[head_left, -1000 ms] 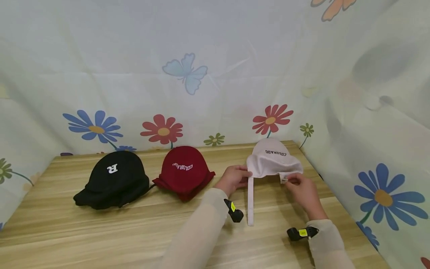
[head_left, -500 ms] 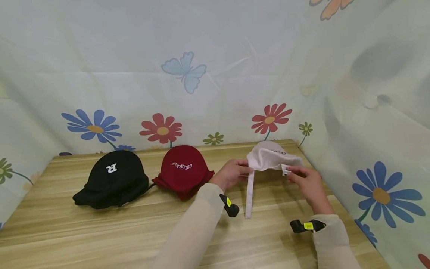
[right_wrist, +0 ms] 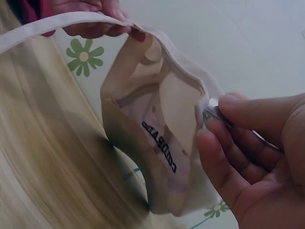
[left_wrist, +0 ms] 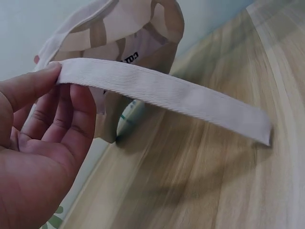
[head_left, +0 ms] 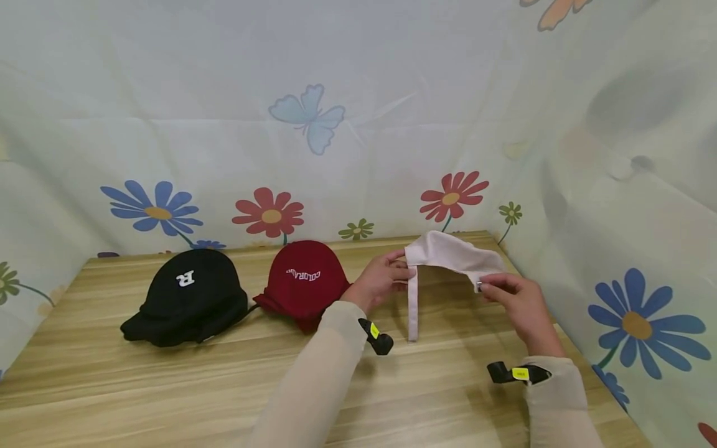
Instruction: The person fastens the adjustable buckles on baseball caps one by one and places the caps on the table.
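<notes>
Both hands hold a pale pink cap (head_left: 448, 251) at the back right of the table, tilted so its back opening faces the person. My left hand (head_left: 382, 277) pinches the base of the long adjusting strap (left_wrist: 167, 90) between thumb and fingers; the strap's loose end hangs down. At the other side of the opening, my right hand (head_left: 518, 305) pinches the small metal buckle (right_wrist: 210, 109) between thumb and fingertips. The right wrist view looks into the cap, where dark lettering (right_wrist: 161, 147) shows on the inside.
To the left, a dark red cap (head_left: 305, 280) sits on the wooden table (head_left: 224, 398), its edge close to the left forearm. Farther left lies a black cap (head_left: 190, 298) with a white R. A flower-printed curtain (head_left: 358, 155) stands behind and at the sides.
The pink cap has been lifted and tipped back, so its front lettering has gone from the head view. Both hands have risen with it; the strap's end hangs higher.
</notes>
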`<state>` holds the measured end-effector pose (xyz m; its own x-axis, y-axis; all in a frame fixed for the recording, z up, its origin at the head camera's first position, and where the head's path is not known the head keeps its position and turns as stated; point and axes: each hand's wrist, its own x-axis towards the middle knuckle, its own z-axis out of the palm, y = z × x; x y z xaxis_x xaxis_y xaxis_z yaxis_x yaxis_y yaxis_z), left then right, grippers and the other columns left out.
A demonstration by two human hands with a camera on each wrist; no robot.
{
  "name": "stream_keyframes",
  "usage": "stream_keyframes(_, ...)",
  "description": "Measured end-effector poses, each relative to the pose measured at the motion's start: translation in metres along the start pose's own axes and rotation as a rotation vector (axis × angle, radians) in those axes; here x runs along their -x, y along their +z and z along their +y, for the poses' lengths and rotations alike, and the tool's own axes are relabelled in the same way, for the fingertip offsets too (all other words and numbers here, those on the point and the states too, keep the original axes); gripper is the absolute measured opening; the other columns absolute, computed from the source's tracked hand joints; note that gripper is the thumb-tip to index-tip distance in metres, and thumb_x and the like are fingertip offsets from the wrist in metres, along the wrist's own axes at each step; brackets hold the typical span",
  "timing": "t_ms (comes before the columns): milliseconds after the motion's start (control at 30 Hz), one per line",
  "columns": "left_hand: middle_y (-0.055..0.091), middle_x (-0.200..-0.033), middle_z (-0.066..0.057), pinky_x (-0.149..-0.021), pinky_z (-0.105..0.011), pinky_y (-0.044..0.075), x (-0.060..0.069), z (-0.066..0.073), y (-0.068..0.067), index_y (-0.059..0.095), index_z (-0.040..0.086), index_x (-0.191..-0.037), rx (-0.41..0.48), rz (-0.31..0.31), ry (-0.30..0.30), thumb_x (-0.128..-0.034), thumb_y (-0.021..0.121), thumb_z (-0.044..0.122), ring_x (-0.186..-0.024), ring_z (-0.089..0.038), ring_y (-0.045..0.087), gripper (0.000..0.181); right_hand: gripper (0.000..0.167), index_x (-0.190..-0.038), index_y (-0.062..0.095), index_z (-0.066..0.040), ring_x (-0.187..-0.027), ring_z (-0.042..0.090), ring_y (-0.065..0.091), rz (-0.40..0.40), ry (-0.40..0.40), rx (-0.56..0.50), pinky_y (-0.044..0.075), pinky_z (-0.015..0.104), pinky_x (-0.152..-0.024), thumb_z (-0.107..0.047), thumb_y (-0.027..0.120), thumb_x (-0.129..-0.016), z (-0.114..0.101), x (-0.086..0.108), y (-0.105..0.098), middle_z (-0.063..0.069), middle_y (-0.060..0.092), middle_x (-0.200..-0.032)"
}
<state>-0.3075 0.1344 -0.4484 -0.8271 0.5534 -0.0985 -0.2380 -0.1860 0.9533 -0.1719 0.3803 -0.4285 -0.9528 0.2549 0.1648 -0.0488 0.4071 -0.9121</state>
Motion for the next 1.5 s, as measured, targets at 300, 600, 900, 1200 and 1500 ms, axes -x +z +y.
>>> stream_keyframes(300,0.067,-0.088,0.005,-0.077,-0.037,0.051,0.004,0.003,-0.005,0.043,0.018,-0.146,0.019,-0.035,0.044,-0.0896,0.060,-0.007,-0.078,-0.010,0.063,0.064,0.033,-0.106,0.067,0.008,-0.076,0.017,0.068,-0.057,-0.085,-0.063,0.058,0.025,-0.072,-0.019,0.072,-0.088,0.009,0.001,-0.005,-0.012,0.070,-0.080)
stream_keyframes(600,0.068,-0.092,-0.002,-0.069,-0.032,0.053,0.004,0.004,-0.008,0.035,0.020,-0.150,-0.028,-0.058,0.065,-0.0873,0.059,-0.013,-0.077,-0.014,0.064,0.075,0.033,-0.106,0.067,0.007,-0.075,0.013,0.068,-0.076,-0.090,-0.074,0.056,0.023,-0.072,-0.019,0.072,-0.088,0.005,0.003,-0.003,-0.011,0.071,-0.081)
stream_keyframes(900,0.067,-0.113,-0.021,-0.075,-0.031,0.056,0.006,0.009,-0.006,0.045,0.025,-0.144,-0.090,0.095,0.092,-0.0885,0.064,-0.004,-0.077,-0.011,0.065,0.066,0.031,-0.106,0.067,0.008,-0.075,0.011,0.069,-0.081,-0.092,-0.114,0.057,0.024,-0.073,-0.017,0.072,-0.088,0.003,0.002,0.000,-0.012,0.071,-0.083)
stream_keyframes(1200,0.071,-0.094,-0.010,-0.082,-0.040,0.058,0.006,-0.001,-0.011,0.059,-0.004,-0.115,-0.070,0.187,0.037,-0.0867,0.070,0.006,-0.074,-0.014,0.067,0.032,0.033,-0.108,0.067,0.008,-0.076,0.011,0.069,-0.083,-0.099,-0.105,0.058,0.024,-0.074,-0.019,0.071,-0.088,0.002,0.002,0.003,-0.013,0.071,-0.087)
stream_keyframes(1500,0.061,-0.078,0.002,-0.068,-0.028,0.053,0.010,0.000,-0.013,0.064,0.004,-0.103,-0.115,0.030,-0.037,-0.0923,0.064,0.010,-0.069,-0.013,0.058,0.012,0.032,-0.108,0.067,0.008,-0.075,0.011,0.069,-0.079,-0.094,-0.129,0.058,0.025,-0.074,-0.018,0.071,-0.089,0.002,0.002,0.003,-0.012,0.071,-0.085)
